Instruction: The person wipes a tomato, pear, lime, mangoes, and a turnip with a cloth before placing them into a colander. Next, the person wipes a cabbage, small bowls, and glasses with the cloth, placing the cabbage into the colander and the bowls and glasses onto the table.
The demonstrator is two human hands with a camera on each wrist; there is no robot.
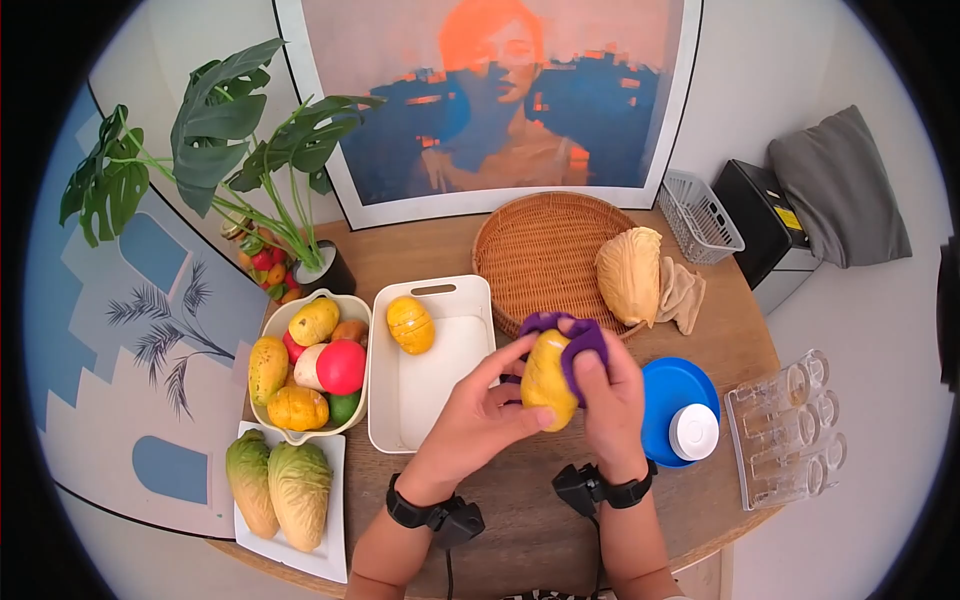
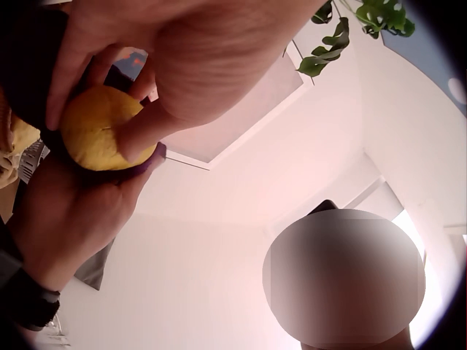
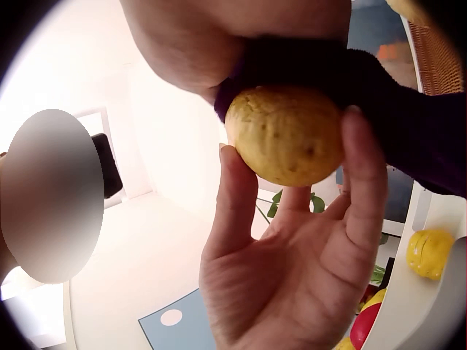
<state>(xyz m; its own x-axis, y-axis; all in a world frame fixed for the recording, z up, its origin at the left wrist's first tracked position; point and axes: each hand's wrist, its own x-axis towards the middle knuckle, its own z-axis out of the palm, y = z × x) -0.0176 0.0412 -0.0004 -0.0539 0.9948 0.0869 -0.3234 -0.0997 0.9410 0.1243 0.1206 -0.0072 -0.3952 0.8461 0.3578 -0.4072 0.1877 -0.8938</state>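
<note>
Above the table's front middle, my left hand point(image 1: 478, 425) holds a yellow oval piece of produce point(image 1: 548, 380), thumb and fingers at its ends. It is lumpy like a potato, with small dark pits point(image 3: 288, 138) in the right wrist view. A purple cloth point(image 1: 588, 350) is gripped in my right hand point(image 1: 615, 410) and lies against the produce's far right side. In the left wrist view the produce point(image 2: 98, 131) shows end-on between both hands. A similar yellow piece point(image 1: 410, 325) lies in the white tray point(image 1: 420, 405) left of my hands.
A bowl point(image 1: 262, 410) of mixed produce and a plate point(image 1: 330, 560) with two cabbages stand left. Behind are a wicker basket point(image 1: 540, 260), a pale cabbage point(image 1: 630, 275) and a beige cloth point(image 1: 683, 297). Right are a blue plate point(image 1: 660, 385), white dishes point(image 1: 693, 432) and a glass rack point(image 1: 745, 470).
</note>
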